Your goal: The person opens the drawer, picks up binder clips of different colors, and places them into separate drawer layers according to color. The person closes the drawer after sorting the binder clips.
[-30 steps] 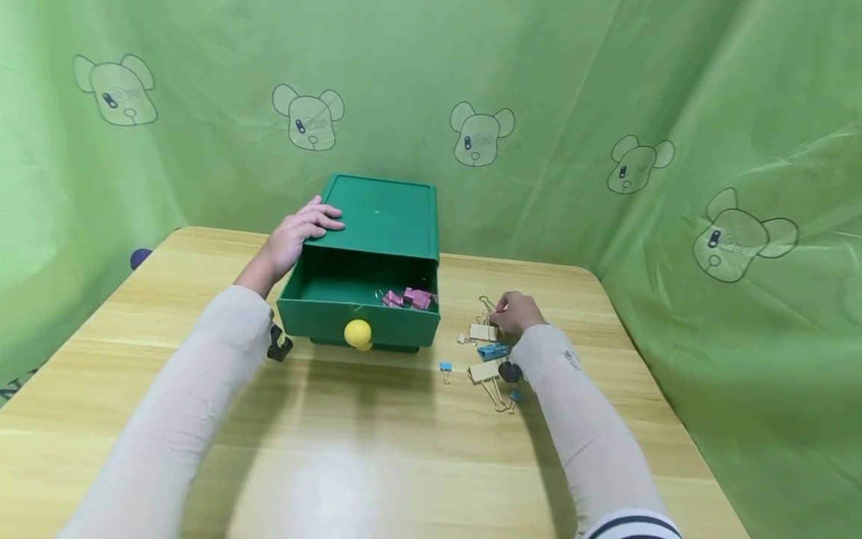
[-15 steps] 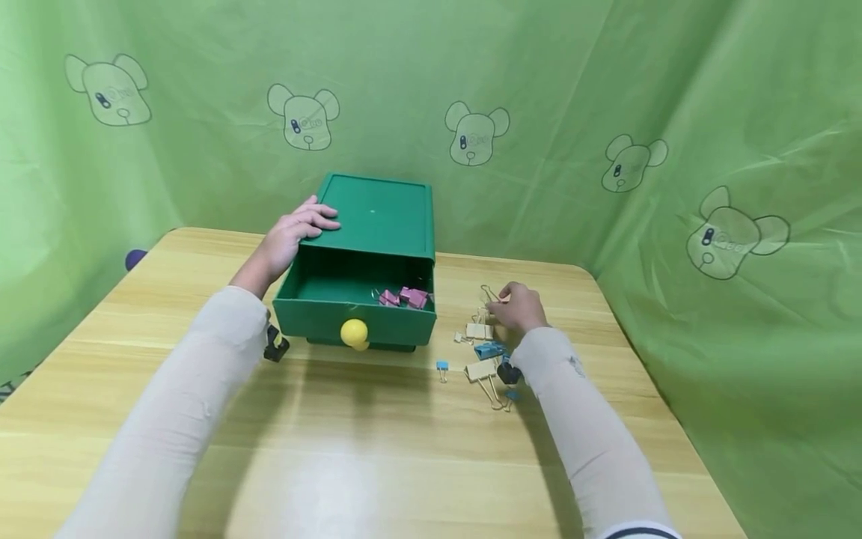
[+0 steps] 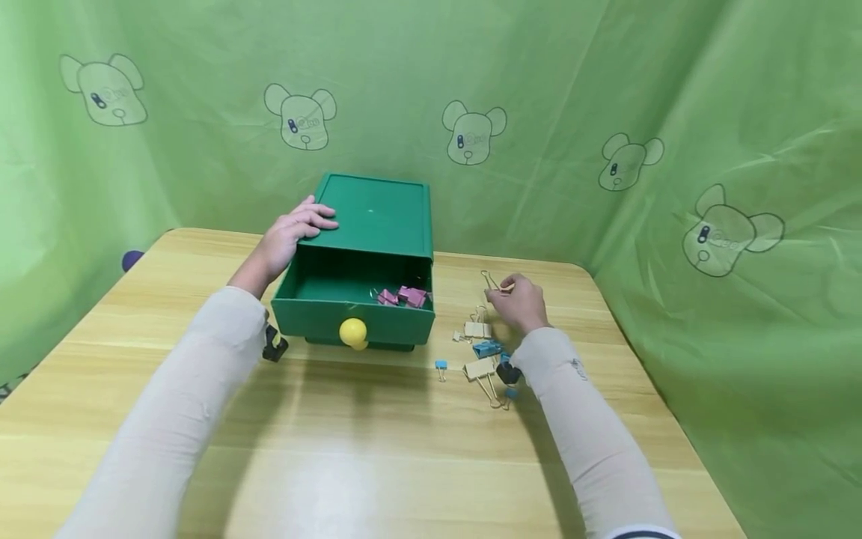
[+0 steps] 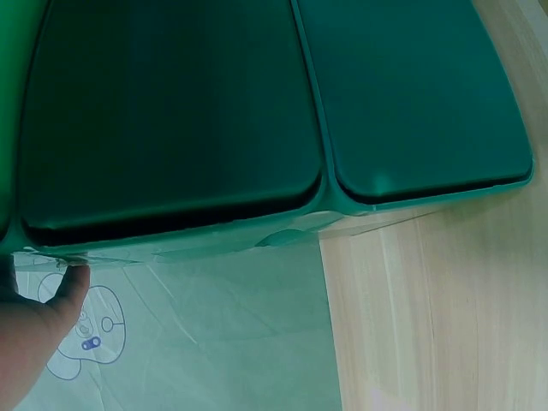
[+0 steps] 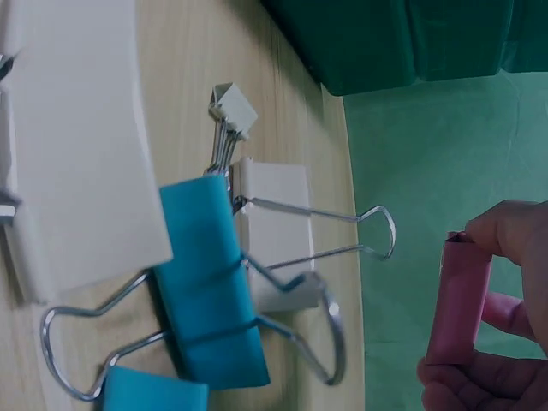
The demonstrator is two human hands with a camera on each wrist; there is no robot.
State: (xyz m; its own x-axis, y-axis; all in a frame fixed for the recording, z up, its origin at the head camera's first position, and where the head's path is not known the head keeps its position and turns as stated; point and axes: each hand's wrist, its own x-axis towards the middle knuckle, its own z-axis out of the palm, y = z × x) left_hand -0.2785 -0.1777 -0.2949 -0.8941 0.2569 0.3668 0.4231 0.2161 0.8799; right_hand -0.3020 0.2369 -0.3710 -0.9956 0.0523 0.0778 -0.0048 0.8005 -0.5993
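My left hand (image 3: pixel 289 233) rests on the top left edge of a green drawer box (image 3: pixel 377 213), fingers laid across its top. The drawer (image 3: pixel 310 318) is pulled out and has a yellow knob (image 3: pixel 353 332). Pink binder clips (image 3: pixel 412 296) lie at its right end. Between right thumb and fingers I pinch another pink binder clip (image 5: pixel 460 300); in the head view the right hand (image 3: pixel 518 303) mostly covers it, with a wire handle showing. Nearest below that hand are a cream binder clip (image 3: pixel 478 329) and a blue binder clip (image 3: pixel 486 349).
Toward me lie a larger cream binder clip (image 3: pixel 480 367), a small blue one (image 3: pixel 441 364) and a tiny white one (image 3: pixel 458 336). They spread over the wooden table (image 3: pixel 377 464) right of the drawer. A green curtain (image 3: pixel 390 60) hangs behind and along the right side.
My right hand has risen and moved away toward the back with the pink binder clip, leaving the cream one below. The left hand stays on the box. The head view has shifted slightly.
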